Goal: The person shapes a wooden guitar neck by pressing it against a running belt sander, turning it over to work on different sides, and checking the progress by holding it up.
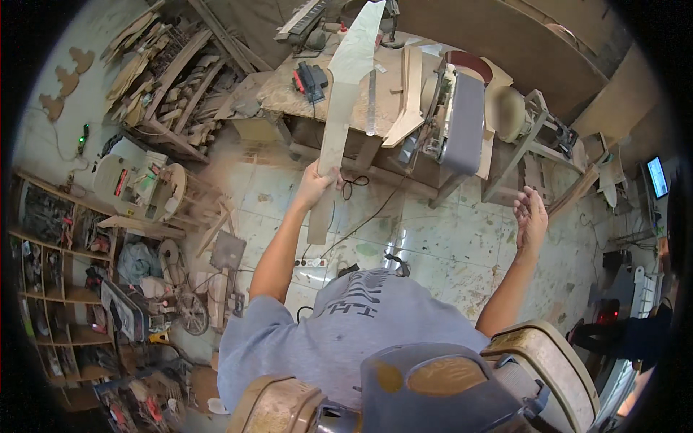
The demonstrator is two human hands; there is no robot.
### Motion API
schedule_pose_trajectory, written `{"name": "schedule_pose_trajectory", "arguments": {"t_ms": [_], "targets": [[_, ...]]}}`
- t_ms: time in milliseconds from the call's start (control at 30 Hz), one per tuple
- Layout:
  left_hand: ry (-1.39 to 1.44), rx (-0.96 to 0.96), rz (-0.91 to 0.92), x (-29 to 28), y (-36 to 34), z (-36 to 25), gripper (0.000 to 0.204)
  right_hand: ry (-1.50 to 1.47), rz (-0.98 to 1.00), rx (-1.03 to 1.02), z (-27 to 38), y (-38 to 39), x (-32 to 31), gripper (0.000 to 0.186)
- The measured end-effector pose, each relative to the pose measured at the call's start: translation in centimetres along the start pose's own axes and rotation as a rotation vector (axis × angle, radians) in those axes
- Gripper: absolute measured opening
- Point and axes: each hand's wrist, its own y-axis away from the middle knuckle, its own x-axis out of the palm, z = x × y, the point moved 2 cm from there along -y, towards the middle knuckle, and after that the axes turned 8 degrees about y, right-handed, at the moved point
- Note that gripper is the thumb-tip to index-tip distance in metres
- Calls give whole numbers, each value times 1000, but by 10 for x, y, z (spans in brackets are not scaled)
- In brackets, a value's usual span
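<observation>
My left hand (316,186) is closed round a long, pale guitar-neck template (338,126), thin and flat, gripping it toward its narrow near end. Its wider, angled head reaches over the workbench (285,97) and hides part of the bench top. Out to the right, my right hand (530,216) is raised over the floor, apart from the template. Its fingers are bent and drawn together; whether a small thing sits between the fingertips is too small to tell. Nearest to that hand is a wooden stand (523,155).
On the bench lie a black and red power tool (310,81), a metal ruler (371,102) and pale wood pieces (410,94). A grey-covered belt sander (464,123) stands at its right. Wood offcuts (170,79) fill a rack at left, above shelves (65,289). Cables (368,220) cross the tiled floor.
</observation>
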Motion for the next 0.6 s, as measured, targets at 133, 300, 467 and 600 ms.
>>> {"name": "schedule_pose_trajectory", "arguments": {"t_ms": [133, 300, 467, 600], "targets": [[21, -16, 11, -15, 12, 0, 33, -9, -33, 21, -14, 33, 30, 33], [56, -34, -16, -18, 20, 7, 33, 387, -12, -84, -29, 79, 92, 34], [116, -130, 34, -4, 32, 21, 30, 880, 184, -950, 21, 146, 233, 54], [199, -112, 85, 9, 43, 30, 30, 1126, 564, -1351, 18, 154, 307, 67]]}}
